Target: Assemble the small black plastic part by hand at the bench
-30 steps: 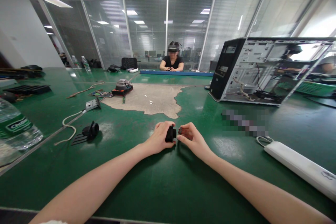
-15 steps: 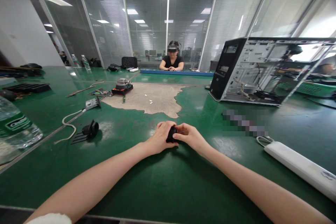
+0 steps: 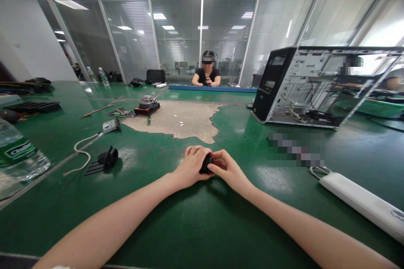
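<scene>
A small black part (image 3: 206, 164) is held between both hands just above the green table, near the middle of the view. My left hand (image 3: 193, 165) wraps over its left side, the fingers curled round it. On its right side, the thumb and fingers of my right hand (image 3: 224, 165) pinch the part. Most of the part is hidden by the fingers, so its shape cannot be made out. Left of my hands, another black part with long prongs (image 3: 109, 157) lies on the green table (image 3: 176, 227).
An open computer case (image 3: 284, 88) stands at the right, with a white power strip (image 3: 360, 201) in front. A water bottle (image 3: 19, 151) is at the left edge. Behind lie a metal bracket (image 3: 111, 125) and a red-black part (image 3: 147, 105). A person (image 3: 206, 73) sits across.
My hands keep their hold on the black part and have barely moved. Across the table, the person has raised one hand a little. The camera view has shifted slightly.
</scene>
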Motion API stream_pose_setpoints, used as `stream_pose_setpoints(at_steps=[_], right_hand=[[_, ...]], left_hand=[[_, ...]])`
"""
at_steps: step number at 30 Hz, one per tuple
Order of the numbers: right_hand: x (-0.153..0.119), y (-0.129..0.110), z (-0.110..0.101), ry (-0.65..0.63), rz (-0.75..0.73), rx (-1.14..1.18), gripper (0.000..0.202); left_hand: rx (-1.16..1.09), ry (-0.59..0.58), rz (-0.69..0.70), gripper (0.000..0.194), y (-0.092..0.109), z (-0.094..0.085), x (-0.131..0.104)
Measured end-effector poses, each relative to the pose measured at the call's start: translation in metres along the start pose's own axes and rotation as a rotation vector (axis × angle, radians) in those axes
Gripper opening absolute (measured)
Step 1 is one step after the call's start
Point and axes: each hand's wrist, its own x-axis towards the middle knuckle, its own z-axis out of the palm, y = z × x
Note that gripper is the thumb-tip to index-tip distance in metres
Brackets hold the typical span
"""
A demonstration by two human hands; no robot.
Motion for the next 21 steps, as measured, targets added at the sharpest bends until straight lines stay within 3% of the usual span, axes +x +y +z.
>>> stream_pose_setpoints(at_steps=[4, 9, 13, 17, 21], right_hand=[[0.0009, -0.0025, 0.0, -0.023, 0.041, 0.002, 0.029], [-0.0047, -0.0066, -0.0008, -0.073, -0.044, -0.055, 0.026], [-0.0021, -0.003, -0.0008, -0.045, -0.063, -0.051, 0.017], [0.0036, 0.0027, -0.0018, -0.001, -0.01, -0.074, 0.02], [-0.0004, -0.0023, -0.0023, -0.045, -0.027, -0.113, 0.02]], left_hand=[[0.065, -0.012, -0.021, 0.055, 0.0015, -0.0047, -0.0007], [0.006, -0.061, 0.005, 0.056, -0.0015, -0.0044, -0.0006], [-0.043, -0.067, -0.021, 0.056, -0.0031, -0.0021, -0.0014], [-0.066, -0.071, -0.043, 0.055, -0.0022, -0.0017, -0.0013], [-0.056, -0.07, -0.043, 0.054, -0.0016, -0.0023, -0.0005]])
